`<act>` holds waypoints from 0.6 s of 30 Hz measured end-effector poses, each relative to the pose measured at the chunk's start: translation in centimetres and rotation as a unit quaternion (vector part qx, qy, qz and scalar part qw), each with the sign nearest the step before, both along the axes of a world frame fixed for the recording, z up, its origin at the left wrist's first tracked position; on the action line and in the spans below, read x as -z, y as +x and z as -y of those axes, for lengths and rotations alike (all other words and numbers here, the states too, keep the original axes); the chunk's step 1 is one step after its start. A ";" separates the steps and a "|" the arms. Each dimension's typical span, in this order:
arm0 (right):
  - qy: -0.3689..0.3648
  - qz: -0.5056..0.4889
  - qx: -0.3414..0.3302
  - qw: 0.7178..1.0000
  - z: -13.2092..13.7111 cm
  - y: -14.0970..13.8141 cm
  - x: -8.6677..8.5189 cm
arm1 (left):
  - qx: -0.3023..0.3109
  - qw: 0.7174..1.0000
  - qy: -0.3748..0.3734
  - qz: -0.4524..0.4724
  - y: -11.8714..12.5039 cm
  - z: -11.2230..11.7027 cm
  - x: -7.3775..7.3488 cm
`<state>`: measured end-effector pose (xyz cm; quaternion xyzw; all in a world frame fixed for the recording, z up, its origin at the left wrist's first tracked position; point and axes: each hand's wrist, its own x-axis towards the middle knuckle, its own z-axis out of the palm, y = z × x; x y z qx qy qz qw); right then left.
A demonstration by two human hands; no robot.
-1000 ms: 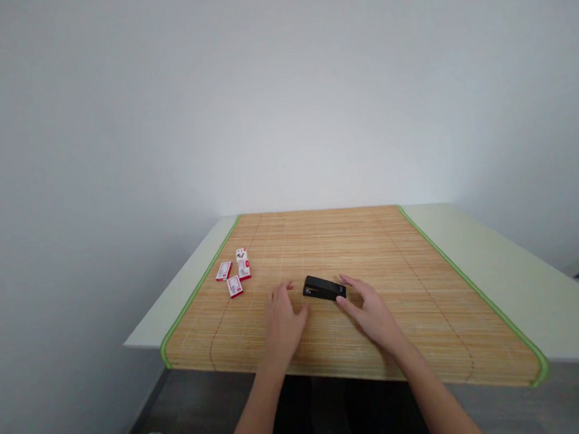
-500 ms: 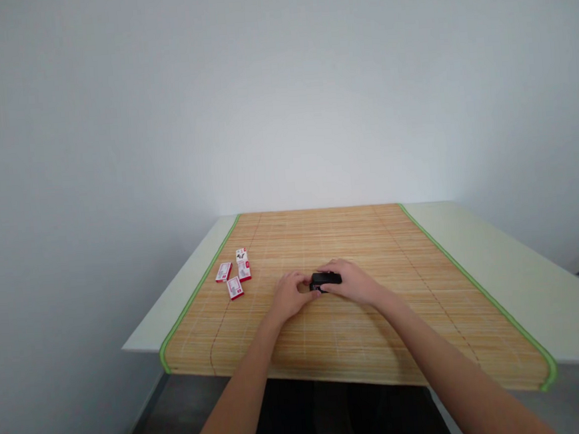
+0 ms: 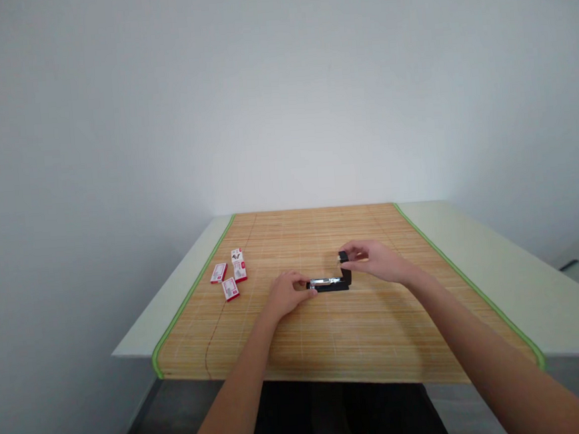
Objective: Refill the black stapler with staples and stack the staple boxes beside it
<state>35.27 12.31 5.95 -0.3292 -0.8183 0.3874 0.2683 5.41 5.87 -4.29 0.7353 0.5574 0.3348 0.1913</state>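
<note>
Head view: left hand (image 3: 284,295) fingers (image 3: 309,291) pinch the near-left end of the black stapler (image 3: 331,281), holding its base down on the bamboo mat (image 3: 377,317). Right hand (image 3: 378,261) fingers grip the stapler's raised top arm, swung up and open. Four small red-white staple boxes (image 3: 230,277) lie well left of the left fingers. Mat covers the pale surface (image 3: 515,279).

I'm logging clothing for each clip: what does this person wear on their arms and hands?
Nothing shows on either. The left hand and right hand are bare, with no gloves, rings, watch or bands visible. Both forearms are uncovered to the frame's edge; no sleeve is in view.
</note>
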 end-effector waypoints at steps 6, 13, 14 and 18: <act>-0.061 -0.053 0.045 0.996 0.3 6.1 1.9 | 0.009 1.000 0.004 0.001 -0.1 -0.3 0.0; -0.158 -0.169 0.148 0.961 2.4 8.6 8.8 | -0.004 1.000 0.000 -0.003 0.0 0.0 0.0; -0.159 -0.181 0.160 0.957 2.7 8.6 9.5 | -0.005 1.000 0.000 -0.004 0.0 0.1 0.0; -0.144 -0.196 0.191 0.951 3.0 8.1 10.3 | -0.018 1.000 0.003 -0.014 0.4 0.2 -0.3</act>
